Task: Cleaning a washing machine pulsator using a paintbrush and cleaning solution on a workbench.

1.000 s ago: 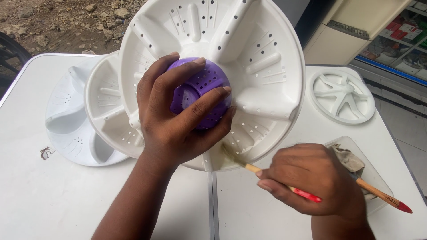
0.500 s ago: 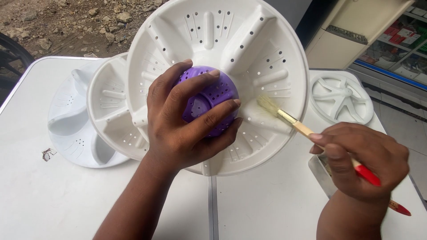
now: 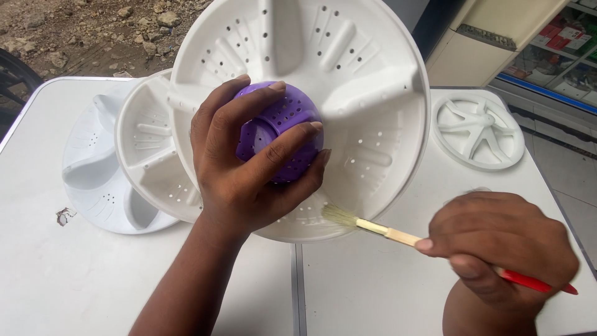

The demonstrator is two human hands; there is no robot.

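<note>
Head view, looking down on a white folding table [image 3: 74,292].

- Left hand [image 3: 249,168]: fingers spread and curled over a purple perforated dome cap [image 3: 280,130], gripping it at the centre of a large white ribbed disc [image 3: 367,93] pierced with small holes. The disc is tilted up toward the camera, its lower rim near the table's middle seam.
- Right hand [image 3: 504,249]: fingers pressed together, pinching a small paintbrush [image 3: 398,235] with a pale wooden shaft and a red handle end. The light bristles touch the lower rim of the large disc.
- Second white disc [image 3: 149,155]: partly behind the large one, on its left.
- Third white disc [image 3: 93,168]: flat on the table, further left, overlapped by the second.
- Small white spoked wheel [image 3: 477,132]: on the table at right, apart from the others.
</note>
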